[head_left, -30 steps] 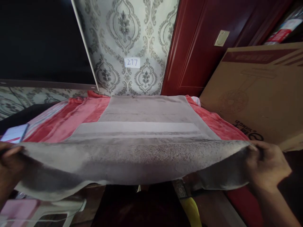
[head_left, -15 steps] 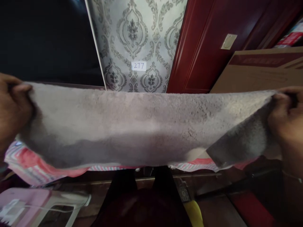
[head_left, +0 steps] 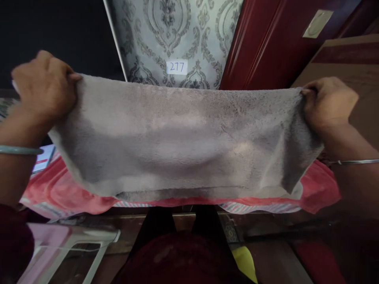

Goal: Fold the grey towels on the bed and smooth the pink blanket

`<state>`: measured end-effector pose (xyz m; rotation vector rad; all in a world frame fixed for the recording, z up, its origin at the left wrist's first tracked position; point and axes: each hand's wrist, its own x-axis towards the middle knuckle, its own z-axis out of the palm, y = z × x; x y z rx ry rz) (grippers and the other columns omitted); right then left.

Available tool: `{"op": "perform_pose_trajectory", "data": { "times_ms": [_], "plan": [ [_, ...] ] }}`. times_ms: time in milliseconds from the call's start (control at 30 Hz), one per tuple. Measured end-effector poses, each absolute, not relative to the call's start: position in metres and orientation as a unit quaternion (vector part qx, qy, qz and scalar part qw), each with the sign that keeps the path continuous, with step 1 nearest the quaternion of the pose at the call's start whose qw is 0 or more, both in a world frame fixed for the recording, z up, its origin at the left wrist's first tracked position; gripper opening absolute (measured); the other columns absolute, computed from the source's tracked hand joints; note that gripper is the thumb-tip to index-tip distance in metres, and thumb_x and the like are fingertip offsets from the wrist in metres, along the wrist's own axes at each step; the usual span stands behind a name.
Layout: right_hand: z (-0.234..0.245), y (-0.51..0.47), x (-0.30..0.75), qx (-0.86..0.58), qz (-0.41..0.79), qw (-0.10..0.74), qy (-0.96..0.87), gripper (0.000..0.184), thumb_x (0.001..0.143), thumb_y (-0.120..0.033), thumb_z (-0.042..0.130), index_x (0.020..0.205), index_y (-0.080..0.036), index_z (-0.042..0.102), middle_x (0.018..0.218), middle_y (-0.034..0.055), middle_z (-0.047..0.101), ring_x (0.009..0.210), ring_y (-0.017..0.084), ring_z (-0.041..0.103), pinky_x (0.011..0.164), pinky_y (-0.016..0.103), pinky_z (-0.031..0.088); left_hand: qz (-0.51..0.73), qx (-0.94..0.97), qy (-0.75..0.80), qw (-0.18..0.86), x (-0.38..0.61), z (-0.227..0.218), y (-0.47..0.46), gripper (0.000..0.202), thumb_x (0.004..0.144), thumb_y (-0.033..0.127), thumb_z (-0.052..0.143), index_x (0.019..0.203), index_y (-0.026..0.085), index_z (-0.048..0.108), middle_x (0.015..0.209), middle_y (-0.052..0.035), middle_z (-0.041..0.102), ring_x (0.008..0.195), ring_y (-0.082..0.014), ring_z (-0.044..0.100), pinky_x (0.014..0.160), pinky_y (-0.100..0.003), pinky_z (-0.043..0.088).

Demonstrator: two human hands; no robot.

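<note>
A grey towel (head_left: 183, 138) is stretched out wide in front of me, folded over so its near edge is raised. My left hand (head_left: 44, 88) is closed on the towel's upper left corner. My right hand (head_left: 328, 102) is closed on its upper right corner. The towel hangs above a red and pink blanket (head_left: 68, 195) that covers the surface below, and it hides most of that blanket.
Patterned wallpaper with a small "277" label (head_left: 177, 67) is straight ahead, a dark red door (head_left: 266, 43) to its right, a cardboard box (head_left: 355, 63) at far right. A pink stool (head_left: 59, 244) stands at lower left. A phone-like card (head_left: 44, 157) lies at the blanket's left.
Both hands have lifted the towel's near edge up from table height and carried it forward over the rest of the towel, moving closer together.
</note>
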<state>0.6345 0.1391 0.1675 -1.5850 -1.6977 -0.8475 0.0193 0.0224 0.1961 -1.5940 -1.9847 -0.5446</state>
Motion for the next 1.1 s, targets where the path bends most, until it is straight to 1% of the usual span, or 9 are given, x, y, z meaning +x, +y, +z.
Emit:
{"op": "perform_pose_trajectory", "data": {
  "times_ms": [67, 100, 167, 267, 467, 567, 767, 967, 1100],
  "plan": [
    [0.161, 0.159, 0.633, -0.605, -0.317, 0.321, -0.656, 0.029, 0.100, -0.025, 0.045, 0.112, -0.014, 0.069, 0.115, 0.0160, 0.069, 0.105, 0.023, 0.062, 0.082, 0.037, 0.042, -0.215, -0.564, -0.745, 0.284, 0.032, 0.196, 0.033, 0.075, 0.099, 0.060, 0.013, 0.135, 0.009, 0.053, 0.147, -0.0123, 0.044, 0.136, -0.0410, 0.040, 0.109, -0.065, 0.033],
    [0.157, 0.169, 0.633, -0.605, -0.313, 0.316, -0.660, 0.029, 0.100, -0.026, 0.045, 0.113, -0.014, 0.069, 0.114, 0.0157, 0.069, 0.102, 0.022, 0.062, 0.079, 0.036, 0.041, -0.214, -0.558, -0.749, 0.286, 0.035, 0.194, 0.040, 0.075, 0.099, 0.061, 0.014, 0.132, 0.008, 0.055, 0.143, -0.0102, 0.047, 0.135, -0.0401, 0.043, 0.108, -0.063, 0.035],
    [0.148, 0.187, 0.633, -0.611, -0.299, 0.305, -0.666, 0.029, 0.100, -0.028, 0.046, 0.113, -0.015, 0.069, 0.113, 0.0153, 0.069, 0.096, 0.021, 0.061, 0.074, 0.035, 0.038, -0.196, -0.567, -0.750, 0.279, 0.034, 0.188, 0.056, 0.078, 0.098, 0.063, 0.013, 0.132, 0.006, 0.055, 0.141, -0.0093, 0.048, 0.134, -0.0411, 0.043, 0.108, -0.063, 0.034],
    [0.137, 0.209, 0.630, -0.630, -0.275, 0.280, -0.670, 0.028, 0.098, -0.027, 0.048, 0.110, -0.016, 0.070, 0.112, 0.0142, 0.069, 0.092, 0.020, 0.060, 0.068, 0.034, 0.034, -0.172, -0.590, -0.737, 0.280, 0.026, 0.178, 0.081, 0.081, 0.099, 0.062, 0.010, 0.129, 0.002, 0.056, 0.137, -0.0133, 0.051, 0.133, -0.0416, 0.045, 0.106, -0.063, 0.035],
    [0.123, 0.245, 0.614, -0.656, -0.237, 0.219, -0.682, 0.027, 0.098, -0.027, 0.048, 0.112, -0.017, 0.069, 0.114, 0.0142, 0.068, 0.086, 0.020, 0.057, 0.066, 0.033, 0.030, -0.123, -0.617, -0.738, 0.244, 0.019, 0.162, 0.128, 0.078, 0.101, 0.058, 0.008, 0.128, 0.000, 0.054, 0.138, -0.0154, 0.051, 0.133, -0.0331, 0.045, 0.109, -0.057, 0.034],
    [0.112, 0.265, 0.604, -0.659, -0.212, 0.192, -0.696, 0.027, 0.098, -0.025, 0.049, 0.112, -0.016, 0.070, 0.116, 0.0147, 0.068, 0.086, 0.019, 0.056, 0.066, 0.033, 0.031, -0.080, -0.614, -0.751, 0.230, 0.017, 0.152, 0.150, 0.073, 0.103, 0.052, 0.010, 0.127, -0.002, 0.054, 0.138, -0.0190, 0.053, 0.131, -0.0319, 0.048, 0.108, -0.054, 0.038],
    [0.082, 0.293, 0.591, -0.662, -0.163, 0.145, -0.717, 0.030, 0.100, -0.026, 0.047, 0.117, -0.015, 0.069, 0.119, 0.0148, 0.067, 0.089, 0.019, 0.056, 0.069, 0.032, 0.032, 0.013, -0.636, -0.747, 0.195, 0.009, 0.125, 0.186, 0.066, 0.104, 0.046, 0.011, 0.128, -0.004, 0.047, 0.142, -0.0197, 0.051, 0.125, -0.0249, 0.049, 0.102, -0.047, 0.042],
    [0.066, 0.319, 0.583, -0.664, -0.141, 0.113, -0.725, 0.030, 0.098, -0.024, 0.047, 0.117, -0.014, 0.069, 0.117, 0.0155, 0.068, 0.093, 0.021, 0.059, 0.071, 0.032, 0.035, 0.038, -0.645, -0.740, 0.186, 0.003, 0.101, 0.214, 0.055, 0.105, 0.036, 0.014, 0.127, 0.000, 0.049, 0.137, -0.0157, 0.056, 0.119, -0.0195, 0.051, 0.096, -0.040, 0.042],
    [0.047, 0.342, 0.590, -0.664, -0.100, 0.137, -0.728, 0.033, 0.095, -0.021, 0.048, 0.119, -0.013, 0.070, 0.120, 0.0174, 0.068, 0.101, 0.025, 0.061, 0.077, 0.033, 0.041, 0.008, -0.659, -0.729, 0.186, 0.005, 0.080, 0.222, 0.040, 0.101, 0.025, 0.030, 0.122, -0.001, 0.053, 0.134, -0.0177, 0.059, 0.123, -0.0239, 0.048, 0.103, -0.046, 0.037]
  ]
}}
